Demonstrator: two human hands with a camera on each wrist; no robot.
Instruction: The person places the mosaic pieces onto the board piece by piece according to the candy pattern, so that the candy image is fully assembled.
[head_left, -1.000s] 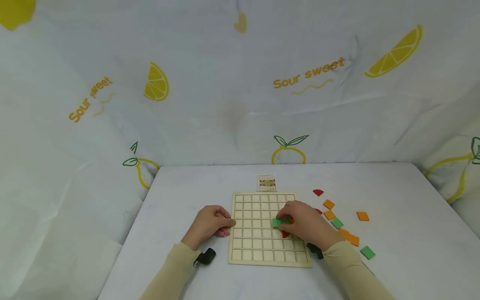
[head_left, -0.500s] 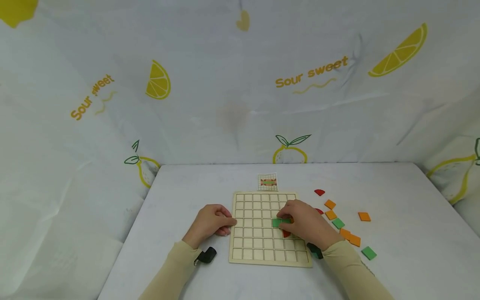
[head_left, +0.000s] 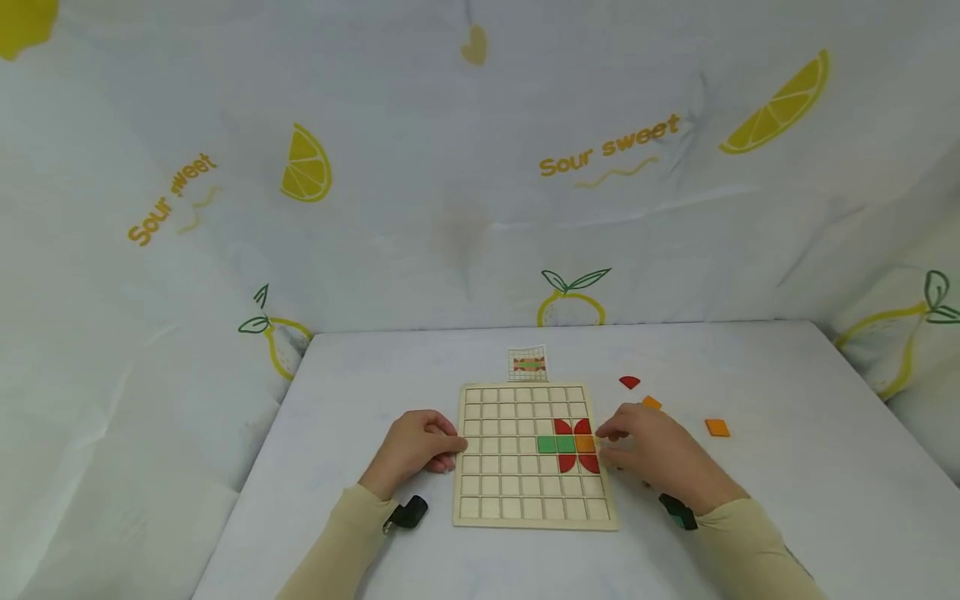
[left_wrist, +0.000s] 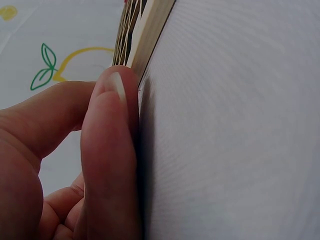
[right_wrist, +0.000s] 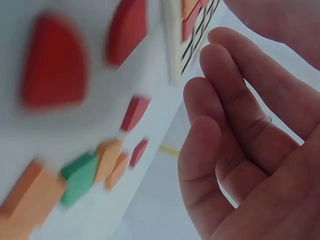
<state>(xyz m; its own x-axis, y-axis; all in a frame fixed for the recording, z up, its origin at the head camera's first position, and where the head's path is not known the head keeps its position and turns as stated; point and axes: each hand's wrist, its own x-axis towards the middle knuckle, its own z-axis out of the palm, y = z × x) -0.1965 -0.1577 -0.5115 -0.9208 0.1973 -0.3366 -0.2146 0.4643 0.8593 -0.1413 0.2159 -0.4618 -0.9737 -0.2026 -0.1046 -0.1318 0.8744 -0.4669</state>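
Observation:
A pale wooden grid board (head_left: 498,483) lies mid-table. My left hand (head_left: 416,442) is at its left side, thumb and index finger pinching the edge; the left wrist view shows the thumb (left_wrist: 110,150) close along that edge. Set in the board's right part are two green square tiles (head_left: 556,444) and an orange square tile (head_left: 585,444) in one row. Red quarter-circle tiles (head_left: 589,464) sit above and below that row. Just off the right edge is my right hand (head_left: 660,450), with its fingers loosely bent and nothing between them in the right wrist view.
A small pattern card (head_left: 528,364) stands behind the board. To the right lie loose pieces: a red quarter circle (head_left: 630,382), an orange square (head_left: 717,427) and, in the right wrist view, a green tile (right_wrist: 80,177) among several others. A printed cloth hangs behind the table.
My right hand has drawn back rightward off the board, leaving the second green tile in its cell and uncovering the orange and red ones. The left hand stays at the board's edge.

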